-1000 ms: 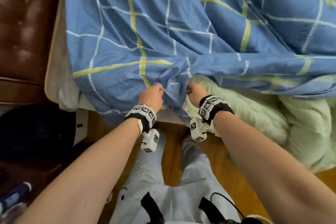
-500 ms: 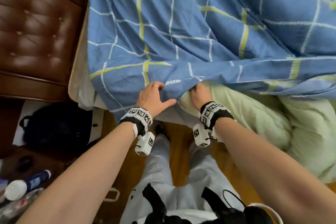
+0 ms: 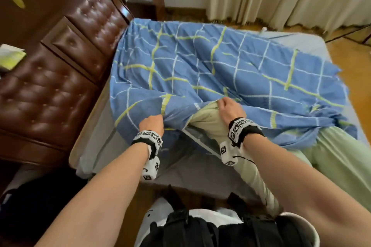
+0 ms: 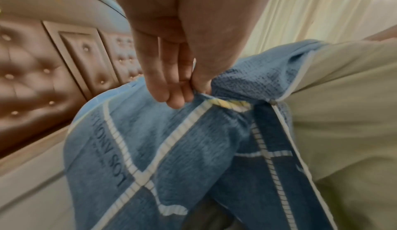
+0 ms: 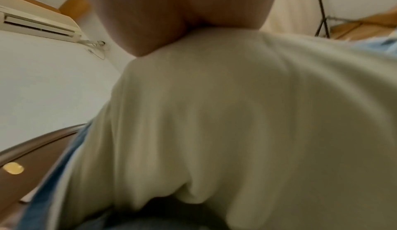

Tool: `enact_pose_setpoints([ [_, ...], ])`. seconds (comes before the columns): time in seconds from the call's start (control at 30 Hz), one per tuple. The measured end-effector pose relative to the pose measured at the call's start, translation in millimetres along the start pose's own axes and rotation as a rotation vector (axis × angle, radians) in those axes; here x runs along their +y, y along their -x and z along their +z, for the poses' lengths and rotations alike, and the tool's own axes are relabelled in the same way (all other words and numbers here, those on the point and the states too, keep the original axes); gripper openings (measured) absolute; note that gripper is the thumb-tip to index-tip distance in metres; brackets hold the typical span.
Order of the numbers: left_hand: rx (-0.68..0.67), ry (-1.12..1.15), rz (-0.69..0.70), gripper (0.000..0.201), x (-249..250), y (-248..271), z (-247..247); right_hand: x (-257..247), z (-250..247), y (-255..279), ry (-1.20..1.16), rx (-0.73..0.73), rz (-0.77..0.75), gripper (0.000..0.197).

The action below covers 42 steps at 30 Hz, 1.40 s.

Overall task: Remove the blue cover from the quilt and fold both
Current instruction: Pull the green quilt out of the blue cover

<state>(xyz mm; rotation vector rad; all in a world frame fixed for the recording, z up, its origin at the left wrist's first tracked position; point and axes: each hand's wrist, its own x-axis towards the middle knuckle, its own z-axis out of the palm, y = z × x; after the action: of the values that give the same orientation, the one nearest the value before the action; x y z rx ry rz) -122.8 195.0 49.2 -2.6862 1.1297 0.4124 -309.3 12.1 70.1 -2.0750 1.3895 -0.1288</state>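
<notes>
Blue cover (image 3: 230,70), waffle-textured and checked, bunched in left hand (image 3: 151,125); right hand (image 3: 228,110) grips puffy pale-green quilt (image 3: 208,122).

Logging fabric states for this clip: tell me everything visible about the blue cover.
The cover is blue woven cloth with a grid of white and yellow-green lines, and dark lettering shows in the left wrist view. It lies rumpled and spread over most of the bed, beside the headboard. Its near edge is open, white-trimmed, with the pale green quilt coming out. The left hand pinches that edge; the right hand grips the quilt at the opening.
</notes>
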Motion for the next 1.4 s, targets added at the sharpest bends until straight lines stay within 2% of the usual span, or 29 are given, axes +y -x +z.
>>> enact_pose_setpoints([
  [0.17,0.027,0.014,0.053,0.021,16,-10,-35,39,-41,6,-0.073,0.22,0.171,0.051],
  [0.27,0.044,0.124,0.111,0.021,30,-22,-47,42,-54,1,-0.199,0.269,0.187,0.051],
  [0.3,0.019,0.19,0.132,0.028,36,-27,-47,39,-56,-2,-0.248,0.286,0.174,0.052],
  [0.33,-0.024,0.26,0.149,0.046,41,-31,-44,34,-57,-4,-0.292,0.302,0.157,0.053],
  [0.4,-0.147,0.356,0.184,0.103,50,-33,-35,19,-52,-6,-0.349,0.32,0.122,0.054],
  [0.43,-0.186,0.38,0.181,0.124,53,-33,-30,11,-47,-5,-0.362,0.308,0.107,0.054],
  [0.5,-0.246,0.465,0.135,0.142,57,-39,-17,-7,-36,2,-0.382,0.247,0.079,0.056],
  [0.57,-0.292,0.572,0.068,0.143,58,-47,-9,-26,-25,13,-0.374,0.163,0.039,0.054],
  [0.63,-0.315,0.683,0.01,0.129,58,-56,-3,-38,-17,25,-0.23,0.089,0.048,0.05],
  [0.7,-0.18,0.746,-0.003,0.091,55,-59,-2,-44,-12,34,-0.091,0.015,0.073,0.05],
  [0.77,-0.076,0.752,0.059,0.061,52,-58,-9,-47,-3,44,-0.015,-0.039,0.073,0.064],
  [0.8,-0.059,0.741,0.105,0.056,52,-57,-11,-47,1,48,0.023,-0.043,0.059,0.06],
  [0.9,-0.018,0.671,0.184,0.052,44,-60,-14,-47,3,59,0.158,0.002,0.033,0.026],
  [0.97,0.045,0.633,0.161,0.047,26,-67,-10,-41,-5,66,0.213,0.047,0.043,0.026],
  [1.1,0.092,0.47,0.155,0.046,4,-66,-5,-17,-18,81,0.26,0.097,0.038,0.031],
  [1.2,0.058,0.458,0.146,0.052,17,-45,-7,4,-22,92,0.173,0.153,0.09,0.028],
  [1.27,-0.035,0.577,0.105,0.069,37,-25,-8,14,-28,96,0.07,0.183,0.096,0.026],
  [1.33,-0.133,0.698,0.073,0.101,60,-2,-3,22,-34,97,-0.075,0.189,0.018,0.023],
  [1.37,-0.149,0.758,0.035,0.113,70,9,2,23,-36,99,-0.134,0.178,-0.038,0.022],
  [1.4,-0.138,0.835,-0.029,0.116,78,18,8,23,-38,102,-0.188,0.162,-0.087,0.022],
])
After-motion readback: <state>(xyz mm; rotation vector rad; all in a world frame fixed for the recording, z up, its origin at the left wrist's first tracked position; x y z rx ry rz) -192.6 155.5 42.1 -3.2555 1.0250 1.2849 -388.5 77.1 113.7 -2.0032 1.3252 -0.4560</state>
